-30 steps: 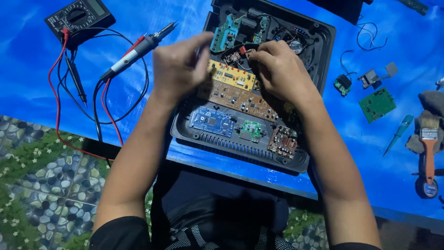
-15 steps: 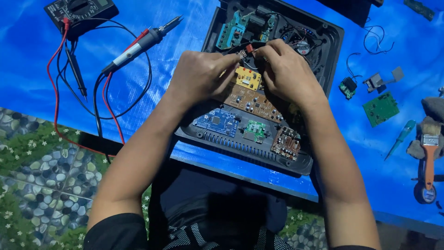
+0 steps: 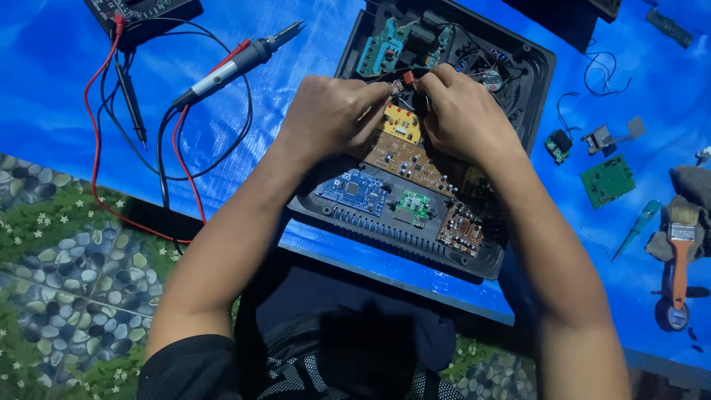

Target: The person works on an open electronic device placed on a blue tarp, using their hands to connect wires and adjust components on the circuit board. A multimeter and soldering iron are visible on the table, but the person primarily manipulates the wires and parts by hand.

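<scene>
Head view: left hand (image 3: 329, 115) and right hand (image 3: 466, 118) meet fingertip to fingertip over the open black device case (image 3: 529, 81) on the blue sheet (image 3: 281, 74), both pinched together on a small red-tipped part (image 3: 406, 78) just above the yellow circuit board (image 3: 401, 124); how firm each grip is can't be told. Below the hands inside the case sit a brown board (image 3: 404, 159), a blue board (image 3: 352, 190) and a small green module (image 3: 413, 206). On the sheet to the left lie a soldering iron (image 3: 237, 63) and red and black multimeter leads (image 3: 100, 111); to the right, a loose green board (image 3: 607, 180) and a brush (image 3: 680, 248).
</scene>
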